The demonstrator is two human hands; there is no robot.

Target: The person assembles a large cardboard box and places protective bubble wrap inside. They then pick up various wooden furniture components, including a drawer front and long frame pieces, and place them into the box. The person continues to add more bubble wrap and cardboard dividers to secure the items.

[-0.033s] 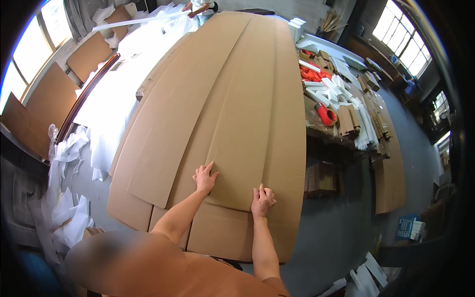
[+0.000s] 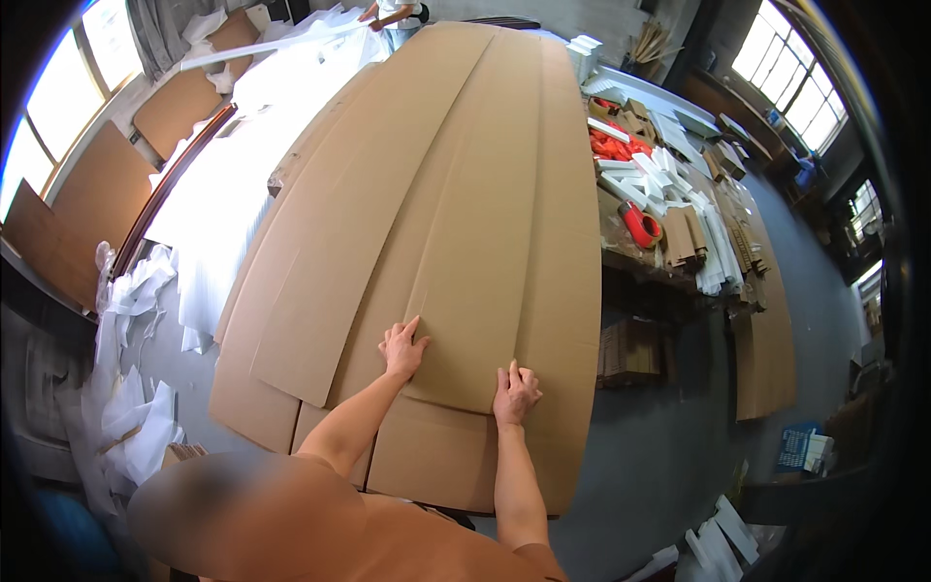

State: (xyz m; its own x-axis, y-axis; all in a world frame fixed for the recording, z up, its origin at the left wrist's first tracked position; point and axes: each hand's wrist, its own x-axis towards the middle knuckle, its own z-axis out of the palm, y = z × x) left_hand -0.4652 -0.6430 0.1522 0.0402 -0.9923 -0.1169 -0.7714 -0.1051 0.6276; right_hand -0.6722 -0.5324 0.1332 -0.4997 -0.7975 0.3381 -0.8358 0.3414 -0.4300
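A long brown cardboard sheet (image 2: 475,213) lies lengthwise in front of me, on top of wider cardboard. Near its close end, my left hand (image 2: 403,350) rests at the left edge, index finger stretched out and thumb apart. My right hand (image 2: 516,394) is at the right edge by the near corner, its fingers curled against the sheet; the contact under them is hidden. To the left lies a second long cardboard panel (image 2: 359,233), partly covering the layer below. Wider bottom cardboard (image 2: 436,466) shows at the near end.
White foam sheets (image 2: 213,213) are stacked to the left. At right a bench carries white strips, cardboard pieces and a red tape dispenser (image 2: 640,225). Another person (image 2: 396,17) stands at the far left end, beside a long white strip (image 2: 281,44). A blue basket (image 2: 795,446) sits at lower right.
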